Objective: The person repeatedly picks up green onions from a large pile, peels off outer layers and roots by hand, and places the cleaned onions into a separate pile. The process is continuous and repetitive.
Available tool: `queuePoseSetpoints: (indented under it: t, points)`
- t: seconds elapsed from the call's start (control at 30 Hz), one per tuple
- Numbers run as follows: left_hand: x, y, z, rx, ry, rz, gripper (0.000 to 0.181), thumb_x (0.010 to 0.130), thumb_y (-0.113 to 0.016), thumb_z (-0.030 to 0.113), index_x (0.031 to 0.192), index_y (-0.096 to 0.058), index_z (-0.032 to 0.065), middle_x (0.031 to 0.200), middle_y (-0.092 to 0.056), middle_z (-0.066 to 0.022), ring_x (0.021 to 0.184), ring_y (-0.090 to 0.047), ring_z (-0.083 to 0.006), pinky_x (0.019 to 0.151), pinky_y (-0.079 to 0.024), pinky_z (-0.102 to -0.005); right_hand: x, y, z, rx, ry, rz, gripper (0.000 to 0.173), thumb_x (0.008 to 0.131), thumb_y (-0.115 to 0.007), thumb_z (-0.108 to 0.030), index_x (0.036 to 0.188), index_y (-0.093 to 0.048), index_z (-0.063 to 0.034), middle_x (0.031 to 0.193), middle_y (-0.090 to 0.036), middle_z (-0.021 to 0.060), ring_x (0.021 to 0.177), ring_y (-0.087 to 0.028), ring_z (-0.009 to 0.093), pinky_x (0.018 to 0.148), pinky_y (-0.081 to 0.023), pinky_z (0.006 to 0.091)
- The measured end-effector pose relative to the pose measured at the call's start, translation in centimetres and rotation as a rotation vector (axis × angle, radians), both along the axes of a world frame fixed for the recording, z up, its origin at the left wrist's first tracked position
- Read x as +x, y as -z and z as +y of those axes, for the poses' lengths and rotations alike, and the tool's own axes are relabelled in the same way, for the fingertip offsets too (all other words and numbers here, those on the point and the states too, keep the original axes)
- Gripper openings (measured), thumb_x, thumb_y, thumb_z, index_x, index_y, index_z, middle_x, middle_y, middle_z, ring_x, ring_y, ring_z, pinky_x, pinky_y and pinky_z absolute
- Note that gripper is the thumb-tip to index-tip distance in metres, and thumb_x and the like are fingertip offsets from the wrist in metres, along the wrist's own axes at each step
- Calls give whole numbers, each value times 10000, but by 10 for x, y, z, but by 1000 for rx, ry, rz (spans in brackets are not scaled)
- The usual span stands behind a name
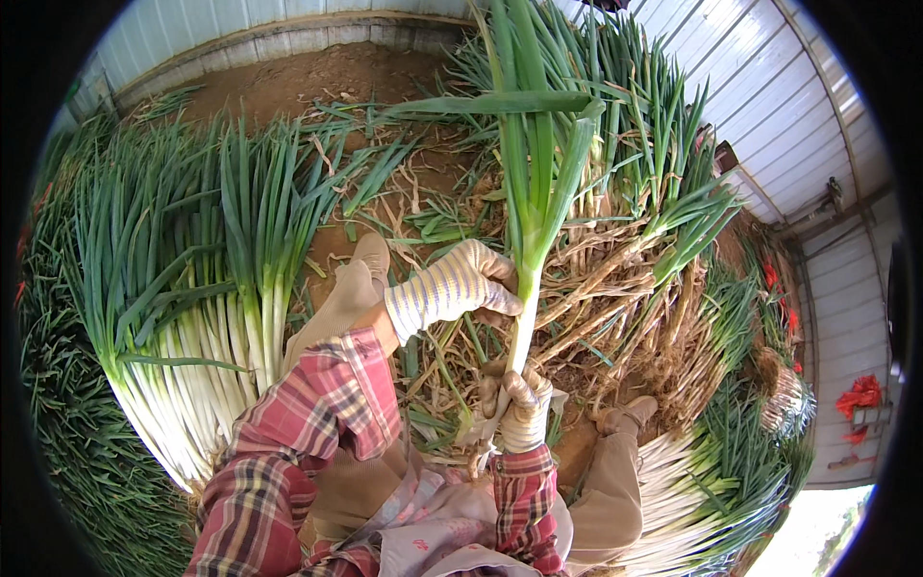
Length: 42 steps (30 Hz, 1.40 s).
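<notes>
One large green onion (528, 303) stands nearly upright before me, its green leaves spreading away at the top. My left hand (469, 280), in a striped knit work glove, grips its pale shaft just below the leaves. Lower down, my right hand (525, 404), gloved too, holds the root end. Loose pale outer skin (476, 430) hangs beside the right hand's fingers. Just beyond my hands lies a heap of unpeeled green onions (598, 288) with dry brown husks and soil on their roots.
Peeled green onions with white shafts (209, 360) lie in a row at left. More peeled ones (663, 498) lie at lower right. Leaf scraps (440, 223) litter the dirt floor (288, 79). A metal panel wall (764, 94) stands at right, with red ties (858, 395) near it.
</notes>
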State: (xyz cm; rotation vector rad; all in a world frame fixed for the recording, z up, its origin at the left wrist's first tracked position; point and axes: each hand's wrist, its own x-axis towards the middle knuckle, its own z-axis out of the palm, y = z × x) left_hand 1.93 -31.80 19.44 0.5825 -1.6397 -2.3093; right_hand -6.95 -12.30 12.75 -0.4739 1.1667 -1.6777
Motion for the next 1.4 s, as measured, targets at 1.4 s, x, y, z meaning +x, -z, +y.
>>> queuePoseSetpoints:
  t: [1.4]
  points:
    - [46,31,-89,428,-382,648,540,926,-534,408,1114,-549,-98,826,-609,-99,551,-504,-115,511,-400,-262,-59,184,118,1229,-637,1389,332,873,-552,-345,925,-687,-46,882,-663,216,811,-649,336,783,-525,414]
